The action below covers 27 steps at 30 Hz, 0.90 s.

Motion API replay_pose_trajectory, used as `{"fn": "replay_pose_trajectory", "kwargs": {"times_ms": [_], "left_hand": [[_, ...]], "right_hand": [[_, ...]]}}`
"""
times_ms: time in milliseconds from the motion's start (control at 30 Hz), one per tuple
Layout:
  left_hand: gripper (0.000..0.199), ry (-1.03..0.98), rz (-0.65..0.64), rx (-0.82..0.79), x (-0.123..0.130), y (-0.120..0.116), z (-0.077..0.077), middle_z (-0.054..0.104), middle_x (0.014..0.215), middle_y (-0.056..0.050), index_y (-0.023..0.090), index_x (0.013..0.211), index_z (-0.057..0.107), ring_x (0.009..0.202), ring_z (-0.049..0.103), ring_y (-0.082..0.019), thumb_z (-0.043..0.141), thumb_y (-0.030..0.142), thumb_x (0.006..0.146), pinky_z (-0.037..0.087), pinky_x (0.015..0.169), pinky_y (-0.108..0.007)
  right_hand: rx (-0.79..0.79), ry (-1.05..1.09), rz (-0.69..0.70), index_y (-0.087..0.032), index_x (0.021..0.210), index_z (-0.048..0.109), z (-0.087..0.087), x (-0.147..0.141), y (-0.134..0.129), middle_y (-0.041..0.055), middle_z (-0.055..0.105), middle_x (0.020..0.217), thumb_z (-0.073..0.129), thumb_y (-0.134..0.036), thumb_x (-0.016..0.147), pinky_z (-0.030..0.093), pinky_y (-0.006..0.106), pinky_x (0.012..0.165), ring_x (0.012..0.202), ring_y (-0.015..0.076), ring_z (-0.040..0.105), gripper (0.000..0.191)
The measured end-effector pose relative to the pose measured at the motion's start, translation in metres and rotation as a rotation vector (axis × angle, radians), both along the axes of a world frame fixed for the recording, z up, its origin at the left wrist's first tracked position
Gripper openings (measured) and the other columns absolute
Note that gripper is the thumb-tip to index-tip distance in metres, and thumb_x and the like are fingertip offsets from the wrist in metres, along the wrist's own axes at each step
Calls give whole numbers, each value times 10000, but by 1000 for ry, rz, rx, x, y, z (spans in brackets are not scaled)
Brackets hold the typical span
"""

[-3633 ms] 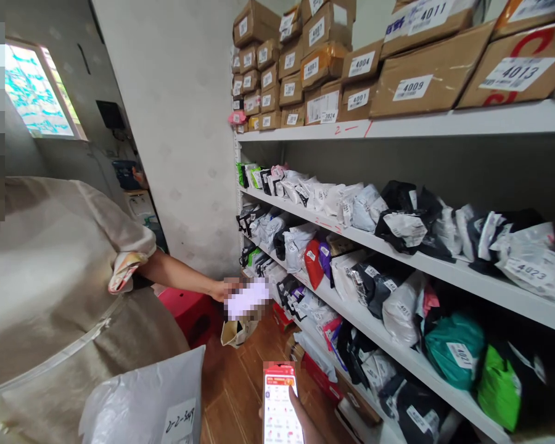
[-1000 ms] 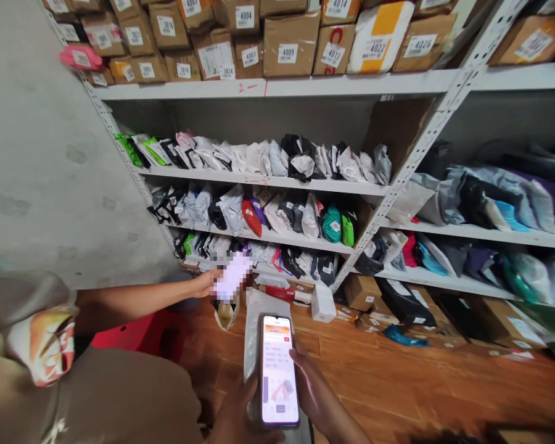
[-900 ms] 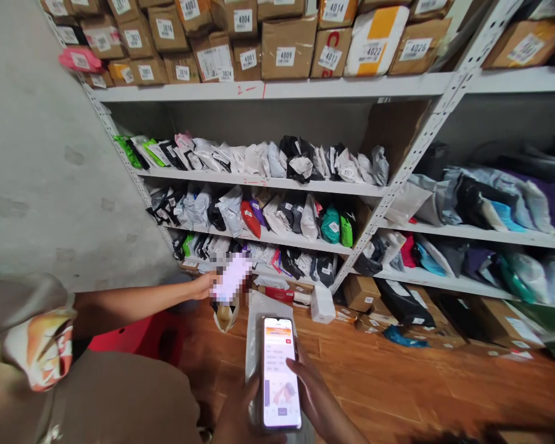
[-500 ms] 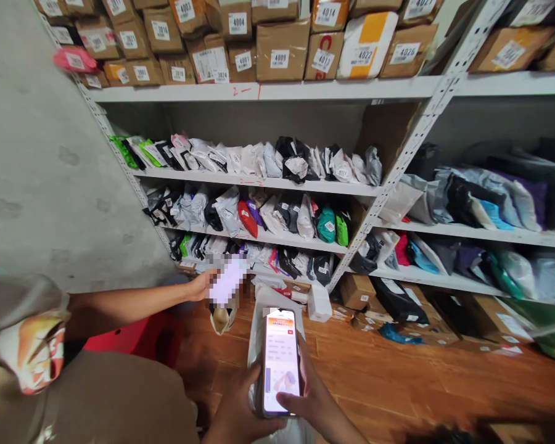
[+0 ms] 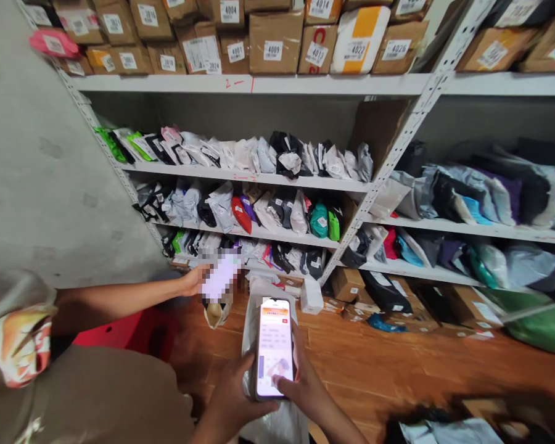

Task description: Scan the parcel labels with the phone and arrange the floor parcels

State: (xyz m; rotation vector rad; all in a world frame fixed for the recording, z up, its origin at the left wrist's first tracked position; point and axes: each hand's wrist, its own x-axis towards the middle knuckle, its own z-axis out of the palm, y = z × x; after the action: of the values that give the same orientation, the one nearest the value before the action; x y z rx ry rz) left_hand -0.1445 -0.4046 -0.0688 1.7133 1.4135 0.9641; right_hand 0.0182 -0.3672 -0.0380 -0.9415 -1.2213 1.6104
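A lit smartphone (image 5: 274, 348) is held upright in front of me, its screen showing an orange banner above a page. My left hand (image 5: 238, 388) grips its lower left side, with the fingers partly hidden behind it. From the right, my right hand (image 5: 305, 376) wraps round the phone, and its thumb lies on the lower part of the screen. Beneath the phone is a long pale plastic parcel (image 5: 284, 425); whether my fingers also hold it is hidden.
At left, another person's hand (image 5: 195, 280) holds a blurred-out phone (image 5: 221, 276). White shelving (image 5: 305, 84) carries numbered boxes and bagged parcels. Cartons (image 5: 346, 283) line the floor (image 5: 351, 351) below it. A red stool (image 5: 129, 333) is beside the person; more parcels (image 5: 448, 431) lie at lower right.
The view has shifted a little right and down, bringing parcels at lower right into sight. Both my hands keep their hold on the smartphone, and the thumb stays low on the screen.
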Motion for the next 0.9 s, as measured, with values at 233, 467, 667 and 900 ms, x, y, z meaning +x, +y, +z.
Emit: {"fn": "replay_pose_trajectory", "kwargs": {"times_ms": [233,467,667,900], "left_hand": [[673,66,57,-16,1,-2,5,672,1091,-56,232,1156,585,983,619,-260,783,405,537,494,863,-338],[696,25,55,13,0,0,8,666,1108,-76,220,1150,590,997,617,-270,771,476,530,501,853,-340],[779,14,86,-12,-4,1,-5,660,1117,-91,203,1161,590,1000,613,-289,792,503,471,504,858,-368],[822,32,72,-51,-9,4,-6,642,1150,-101,216,1204,573,1043,588,-306,796,517,472,496,874,-378]], "right_hand": [[102,-56,142,-228,1385,63,4,0,4,122,465,1332,674,-111,605,300,408,1063,1209,256,457,997],[87,-13,185,-235,1397,31,8,7,4,116,315,1450,624,-117,625,252,400,1085,1303,242,343,981],[93,-43,234,-204,1379,-74,3,9,8,167,304,1440,581,-77,565,304,429,1056,1298,251,354,1053],[84,-89,248,-217,1360,-124,2,3,12,187,252,1456,567,-137,607,314,441,1052,1279,239,383,1026]]}}
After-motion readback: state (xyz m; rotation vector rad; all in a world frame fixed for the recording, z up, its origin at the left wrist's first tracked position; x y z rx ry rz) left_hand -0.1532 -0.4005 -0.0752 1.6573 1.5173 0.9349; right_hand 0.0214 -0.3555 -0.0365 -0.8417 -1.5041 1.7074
